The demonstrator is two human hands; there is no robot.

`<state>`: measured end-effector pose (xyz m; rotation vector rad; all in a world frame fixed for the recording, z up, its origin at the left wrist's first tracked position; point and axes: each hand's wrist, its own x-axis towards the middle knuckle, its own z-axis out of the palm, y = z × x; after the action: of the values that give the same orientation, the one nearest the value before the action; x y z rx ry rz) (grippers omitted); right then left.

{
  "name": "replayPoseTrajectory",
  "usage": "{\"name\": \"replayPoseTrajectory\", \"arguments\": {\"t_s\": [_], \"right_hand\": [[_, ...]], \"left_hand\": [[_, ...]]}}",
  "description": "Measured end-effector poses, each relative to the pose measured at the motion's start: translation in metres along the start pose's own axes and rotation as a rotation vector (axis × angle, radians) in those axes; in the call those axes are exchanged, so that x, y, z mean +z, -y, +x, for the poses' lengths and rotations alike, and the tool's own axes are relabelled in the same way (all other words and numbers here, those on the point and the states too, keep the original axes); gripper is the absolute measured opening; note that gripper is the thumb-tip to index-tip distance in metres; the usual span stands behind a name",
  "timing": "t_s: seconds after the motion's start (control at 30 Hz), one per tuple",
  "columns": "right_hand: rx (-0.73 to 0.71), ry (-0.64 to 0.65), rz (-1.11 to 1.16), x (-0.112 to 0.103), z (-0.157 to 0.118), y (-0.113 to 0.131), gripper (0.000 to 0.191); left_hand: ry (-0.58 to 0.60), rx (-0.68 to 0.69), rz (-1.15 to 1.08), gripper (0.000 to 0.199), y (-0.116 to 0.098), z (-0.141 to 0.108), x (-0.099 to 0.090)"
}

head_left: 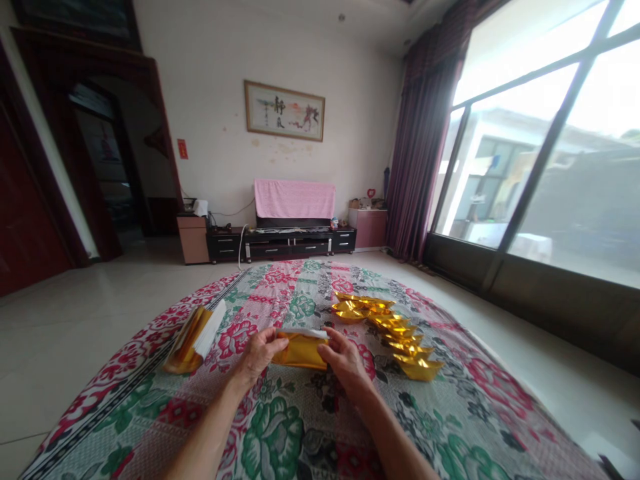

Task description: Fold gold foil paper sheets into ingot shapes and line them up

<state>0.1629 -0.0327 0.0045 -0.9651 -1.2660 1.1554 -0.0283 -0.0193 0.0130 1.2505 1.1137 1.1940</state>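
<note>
Between my two hands is a folded sheet of gold foil paper [301,351] with a white strip along its top edge. My left hand [261,355] pinches its left end between thumb and fingers. At the right end, my right hand [343,357] grips it the same way. To the right, several folded gold paper boats [419,367] stand in an overlapping row on the flowered cloth [273,437]. A stack of gold and white paper sheets [193,339] lies on the cloth to the left.
The cloth covers a rounded surface in front of me. Beyond it, against the far wall, stand a low black cabinet [290,248], a pink-covered screen [295,199] and a pink side cabinet [369,229]. A large window [550,153] is on the right.
</note>
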Motion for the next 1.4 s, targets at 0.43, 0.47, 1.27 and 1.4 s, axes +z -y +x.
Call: {"name": "replayPoseTrajectory", "arguments": {"t_s": [0.43, 0.47, 1.27, 1.4], "right_hand": [[-0.002, -0.103, -0.065, 0.001, -0.003, 0.003, 0.027], [-0.007, -0.11, -0.072, 0.001, -0.004, 0.003, 0.027], [-0.057, -0.196, -0.086, 0.002, -0.006, 0.008, 0.037], [-0.041, -0.194, -0.075, 0.001, -0.006, 0.007, 0.036]], "left_hand": [[0.079, -0.031, -0.06, 0.029, -0.002, -0.004, 0.001], [0.089, -0.031, -0.059, 0.03, -0.002, -0.005, 0.001], [-0.013, 0.038, 0.006, 0.038, 0.011, 0.004, -0.003], [0.004, 0.031, 0.001, 0.036, 0.01, 0.004, -0.004]]}}
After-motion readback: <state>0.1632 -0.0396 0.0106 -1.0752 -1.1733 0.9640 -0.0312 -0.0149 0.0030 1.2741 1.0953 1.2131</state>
